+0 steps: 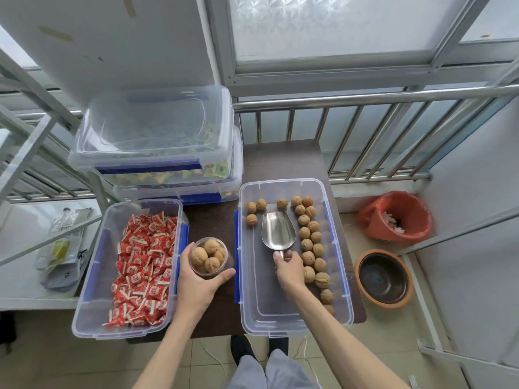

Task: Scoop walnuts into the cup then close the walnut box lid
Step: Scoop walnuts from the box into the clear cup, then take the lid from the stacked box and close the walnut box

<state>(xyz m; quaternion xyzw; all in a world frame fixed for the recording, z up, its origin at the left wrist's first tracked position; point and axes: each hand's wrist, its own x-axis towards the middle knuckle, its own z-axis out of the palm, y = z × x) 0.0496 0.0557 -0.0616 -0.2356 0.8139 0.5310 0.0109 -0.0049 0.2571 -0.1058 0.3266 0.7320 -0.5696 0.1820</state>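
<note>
Your left hand (196,279) grips the walnut-filled cup (208,257). Your right hand (289,266) pinches the empty scoop (278,231) handle, walnuts (310,242) lined just right of it inside the walnut box (292,315).

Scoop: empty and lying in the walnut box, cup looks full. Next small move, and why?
Probably let go of the metal scoop. The cup, held by the left hand, already brims with walnuts, and the scoop bowl is empty, lying on the walnut box floor with the right hand on its handle. Lid closing comes next.
</note>
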